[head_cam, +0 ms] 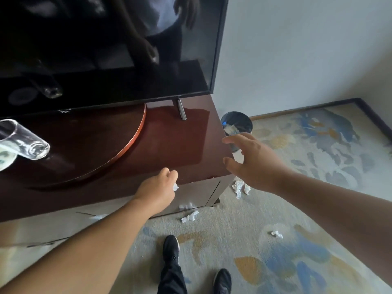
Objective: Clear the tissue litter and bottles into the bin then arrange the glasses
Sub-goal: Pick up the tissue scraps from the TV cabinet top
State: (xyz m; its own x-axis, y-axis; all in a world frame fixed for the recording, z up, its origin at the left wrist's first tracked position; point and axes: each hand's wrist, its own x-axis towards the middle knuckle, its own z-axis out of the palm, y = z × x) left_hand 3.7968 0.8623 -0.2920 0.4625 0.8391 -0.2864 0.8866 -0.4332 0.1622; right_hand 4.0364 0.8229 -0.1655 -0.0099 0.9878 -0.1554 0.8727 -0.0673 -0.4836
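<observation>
Bottom centre: my two black shoes (221, 281) on the patterned carpet (244, 240), one ahead of the other. Forearms run up from both lower corners.

Tissue litter on the carpet, near to far:
- small wad (276, 234), right of centre, well apart from the rest
- crumpled piece (190, 216) just below the cabinet door (197, 193)
- bigger clump (240, 187) at the cabinet's lower right corner, just under my right wrist

Left hand (158, 188), mid-frame: clenched over the table's front edge, a bit of white tissue (175, 186) poking out between the fingers. So it is grasping a tissue scrap.

Right hand (252, 161), right of centre: fingers spread, released, nothing in it. It hovers off the table's right corner, in front of the bin.

Table (174, 143): dark glossy wood. Round wooden tray (140, 132) on it, left of centre. At the left edge of the frame a clear glass (23, 141) lies on its side on the tray, its rim end over a white coaster (5, 160).

Bin (237, 124): dark, round, on the floor against the wall just past the table's right end. White litter and something blue are visible inside; can't tell exactly what.

Top left: TV (106, 49), screen off, its foot (182, 110) resting on the table.
</observation>
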